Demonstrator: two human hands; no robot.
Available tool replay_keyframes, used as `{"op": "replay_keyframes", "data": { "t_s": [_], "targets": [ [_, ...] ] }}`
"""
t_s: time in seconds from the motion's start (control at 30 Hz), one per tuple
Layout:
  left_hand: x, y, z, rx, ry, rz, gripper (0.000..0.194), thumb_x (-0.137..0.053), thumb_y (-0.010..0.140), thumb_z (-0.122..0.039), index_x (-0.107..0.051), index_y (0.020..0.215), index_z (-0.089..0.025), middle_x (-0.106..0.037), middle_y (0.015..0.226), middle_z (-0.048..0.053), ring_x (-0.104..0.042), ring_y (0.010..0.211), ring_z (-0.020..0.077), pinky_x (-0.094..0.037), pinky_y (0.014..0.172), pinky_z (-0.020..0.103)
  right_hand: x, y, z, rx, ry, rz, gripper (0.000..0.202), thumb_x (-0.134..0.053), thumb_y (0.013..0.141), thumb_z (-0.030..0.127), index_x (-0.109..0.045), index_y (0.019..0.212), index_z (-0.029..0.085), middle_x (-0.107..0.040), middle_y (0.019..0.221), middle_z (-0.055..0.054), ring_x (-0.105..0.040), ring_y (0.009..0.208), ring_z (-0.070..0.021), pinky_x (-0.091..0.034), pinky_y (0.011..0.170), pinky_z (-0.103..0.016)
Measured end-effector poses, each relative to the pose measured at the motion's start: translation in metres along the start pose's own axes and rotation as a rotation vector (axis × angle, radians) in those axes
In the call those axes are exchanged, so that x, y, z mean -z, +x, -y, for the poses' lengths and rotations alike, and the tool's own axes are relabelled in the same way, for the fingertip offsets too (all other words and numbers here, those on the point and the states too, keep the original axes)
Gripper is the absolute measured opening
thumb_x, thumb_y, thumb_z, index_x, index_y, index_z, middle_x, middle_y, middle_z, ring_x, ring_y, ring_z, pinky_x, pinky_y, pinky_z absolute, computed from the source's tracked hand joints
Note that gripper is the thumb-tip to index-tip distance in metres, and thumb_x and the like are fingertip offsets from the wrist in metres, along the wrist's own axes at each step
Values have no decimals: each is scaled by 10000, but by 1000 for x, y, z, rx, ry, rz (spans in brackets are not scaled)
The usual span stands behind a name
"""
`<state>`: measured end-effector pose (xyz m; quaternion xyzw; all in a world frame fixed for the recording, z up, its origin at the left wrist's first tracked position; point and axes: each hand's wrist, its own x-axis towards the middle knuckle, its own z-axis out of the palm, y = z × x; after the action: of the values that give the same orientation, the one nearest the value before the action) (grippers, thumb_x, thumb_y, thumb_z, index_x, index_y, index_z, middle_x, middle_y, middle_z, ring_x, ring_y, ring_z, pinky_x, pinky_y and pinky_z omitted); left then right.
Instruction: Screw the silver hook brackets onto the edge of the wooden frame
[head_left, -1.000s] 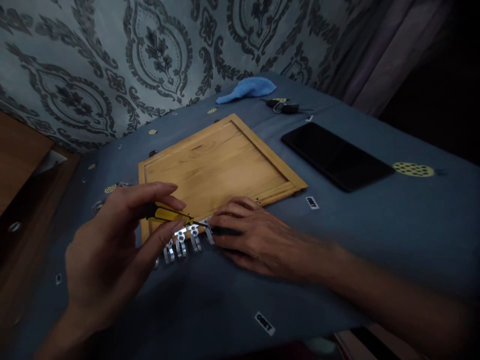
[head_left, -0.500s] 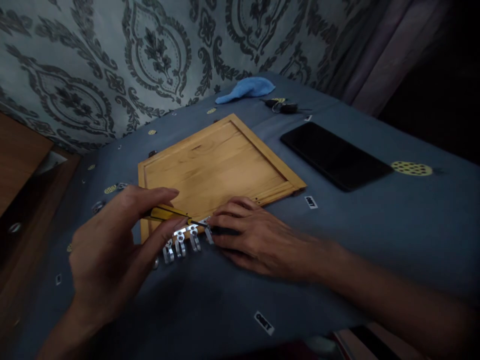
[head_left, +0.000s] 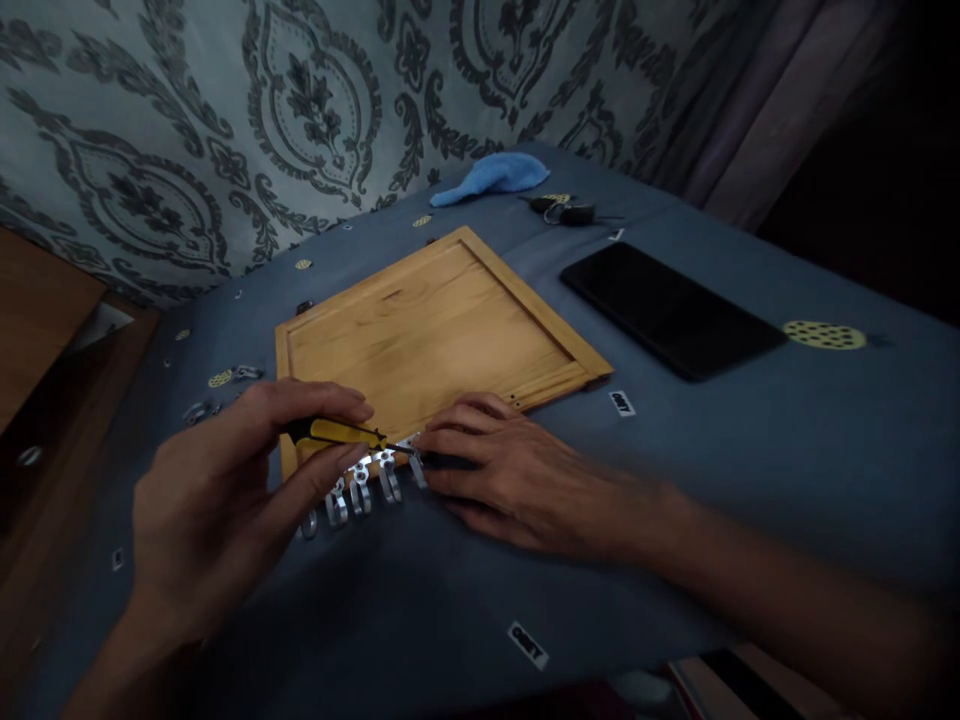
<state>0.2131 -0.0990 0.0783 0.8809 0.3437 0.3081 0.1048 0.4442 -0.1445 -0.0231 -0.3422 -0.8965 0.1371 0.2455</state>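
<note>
While its thin tip stays at the shiny metal hook strip [head_left: 387, 459], the yellow-and-black screwdriver [head_left: 343, 432] has rolled a bit between the pinching fingers of our left hand [head_left: 215, 490] — a small twist, it seems. Curvy hooks poke past the near edge of the streaky, flat wooden panel [head_left: 427, 320], where our right hand [head_left: 510, 470] bends its fingers — gripping or just pressing, we can't tell.

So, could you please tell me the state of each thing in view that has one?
Wooden board: lying flat.
Metal hooks: lined up along the board's near edge.
Yellow-and-black screwdriver: held, shaft angled toward the rightmost visible hook.
Left hand: closed around the screwdriver handle.
Right hand: fingers lowered by that hook.
Black smartphone: lying flat, nothing lit.
Blue cloth: bunched up.
</note>
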Motion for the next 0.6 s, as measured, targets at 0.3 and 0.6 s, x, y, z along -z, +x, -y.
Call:
{"op": "replay_keyframes", "data": {
  "t_s": [0.3,0.6],
  "targets": [
    [-5,-5,-1,71,43,-88,250,-784,875,-329,-720,1108,-395,-779,1019,-100,-744,928,193,-593,808,325,-1,0,-1,-3,11,-9,228,-623,979,241,-706,1182,180,-677,1272,-100,-528,1206,-270,-363,1098,-465],
    [0,-4,3,16,-45,-104,313,-851,813,-318,-759,1112,-324,-794,987,-83,-770,875,120,-601,801,168,-2,1,-1,-12,25,2,217,-665,940,211,-716,1150,185,-689,1255,-101,-546,1179,-279,-368,1087,-486]
  ]
}}
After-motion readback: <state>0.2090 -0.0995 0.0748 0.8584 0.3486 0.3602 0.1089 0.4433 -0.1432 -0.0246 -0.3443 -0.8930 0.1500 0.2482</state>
